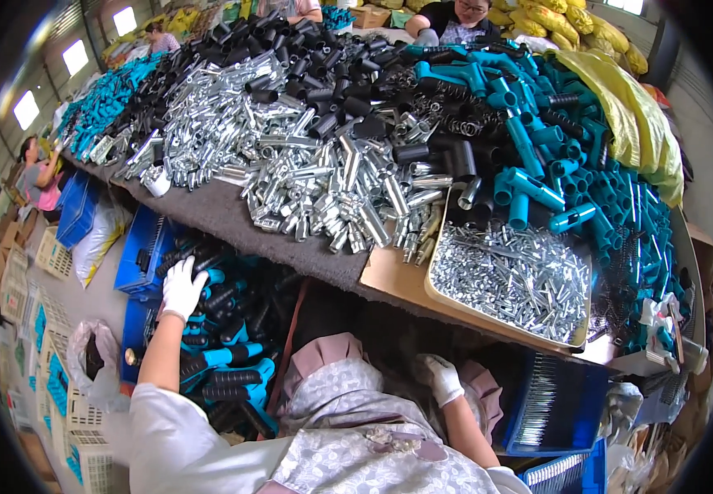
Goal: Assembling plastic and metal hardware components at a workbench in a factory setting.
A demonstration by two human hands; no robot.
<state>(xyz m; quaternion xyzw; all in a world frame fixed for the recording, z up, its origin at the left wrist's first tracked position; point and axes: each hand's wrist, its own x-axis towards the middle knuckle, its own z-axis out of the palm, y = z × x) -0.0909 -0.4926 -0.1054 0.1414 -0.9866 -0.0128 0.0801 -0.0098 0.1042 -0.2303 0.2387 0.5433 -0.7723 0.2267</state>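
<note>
My left hand [183, 287], in a white glove, reaches out to the left and lies fingers apart on a heap of teal and black handle pieces [225, 362]. These fill a blue crate [144, 255] beside my seat, below the table edge. I see nothing gripped in that hand. My right hand [441, 379], also gloved, hangs over my lap just under the table's front edge [389, 284]. Its fingers are curled in and nothing shows in them. My patterned apron [348, 412] fills the foreground.
The table carries piles of silver metal tubes [332, 181], black sleeves [307, 74], teal plastic handles [537, 148] and dark springs. A shallow tray of small metal pins [513, 276] sits near my right. A blue bin [558, 403] stands lower right. Other people work at the far side and left.
</note>
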